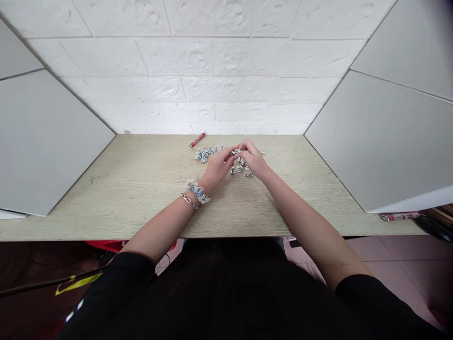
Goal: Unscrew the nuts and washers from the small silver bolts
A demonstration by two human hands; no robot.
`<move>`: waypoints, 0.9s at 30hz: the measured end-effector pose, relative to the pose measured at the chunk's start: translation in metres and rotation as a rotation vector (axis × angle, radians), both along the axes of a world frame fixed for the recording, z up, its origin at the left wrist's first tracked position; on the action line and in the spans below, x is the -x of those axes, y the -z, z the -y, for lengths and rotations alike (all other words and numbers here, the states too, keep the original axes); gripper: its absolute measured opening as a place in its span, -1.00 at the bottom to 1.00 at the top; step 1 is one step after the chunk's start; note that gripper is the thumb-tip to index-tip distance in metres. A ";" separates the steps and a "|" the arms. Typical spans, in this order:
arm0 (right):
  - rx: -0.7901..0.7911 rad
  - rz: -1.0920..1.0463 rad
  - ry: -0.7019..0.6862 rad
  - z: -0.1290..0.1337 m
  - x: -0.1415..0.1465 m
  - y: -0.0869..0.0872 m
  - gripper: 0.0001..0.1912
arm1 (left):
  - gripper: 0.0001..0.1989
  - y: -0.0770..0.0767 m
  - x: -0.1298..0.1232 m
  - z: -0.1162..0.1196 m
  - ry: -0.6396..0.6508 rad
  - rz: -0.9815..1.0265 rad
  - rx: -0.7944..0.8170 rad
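Note:
Over the wooden desk point(141, 189), my left hand point(216, 167) and my right hand point(253, 158) meet at the fingertips. Between them is a small silver bolt point(235, 152), gripped by the fingers of both hands; whether a nut sits on it is too small to tell. Left of my left hand stands a cluster of silver bolts point(204, 155), most with the shank up. Beneath and beside my right hand lie several loose metal pieces, among them a round flanged one point(239, 168) and a short upright one point(232, 170). My hands partly cover this second group.
A red tube-shaped stick point(197, 140) lies near the white brick-pattern wall point(198, 89). Grey panels point(53, 141) close in the desk at both sides. At the far right edge lies a red patterned can-like thing point(399, 216) beside a dark object.

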State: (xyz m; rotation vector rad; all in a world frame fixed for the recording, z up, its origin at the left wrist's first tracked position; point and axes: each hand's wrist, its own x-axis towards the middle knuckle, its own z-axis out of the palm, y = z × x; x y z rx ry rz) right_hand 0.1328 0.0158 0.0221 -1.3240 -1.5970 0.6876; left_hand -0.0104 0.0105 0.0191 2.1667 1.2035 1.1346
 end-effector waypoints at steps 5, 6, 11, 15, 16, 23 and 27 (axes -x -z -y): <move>-0.044 -0.042 0.001 -0.002 0.000 0.002 -0.83 | -0.71 -0.001 -0.001 0.002 -0.005 -0.025 -0.022; -0.045 -0.021 0.018 -0.001 0.001 0.001 -0.87 | -0.71 -0.001 -0.001 0.002 0.002 -0.028 -0.028; -0.027 0.139 0.091 0.004 0.003 -0.003 -0.59 | -0.70 -0.001 -0.001 0.002 0.019 -0.011 -0.033; 0.018 0.115 0.070 0.007 0.002 -0.003 -0.46 | -0.71 -0.001 -0.001 0.002 0.020 -0.015 -0.039; 0.013 0.106 0.061 0.007 0.002 -0.003 -0.45 | -0.71 -0.001 -0.001 0.002 0.022 -0.013 -0.040; -0.067 0.085 -0.004 0.004 0.001 -0.002 -0.70 | -0.70 0.002 0.001 -0.003 -0.015 -0.001 -0.043; -0.153 -0.047 -0.060 0.005 0.002 0.000 -0.71 | -0.72 0.004 0.001 -0.005 -0.038 0.017 -0.038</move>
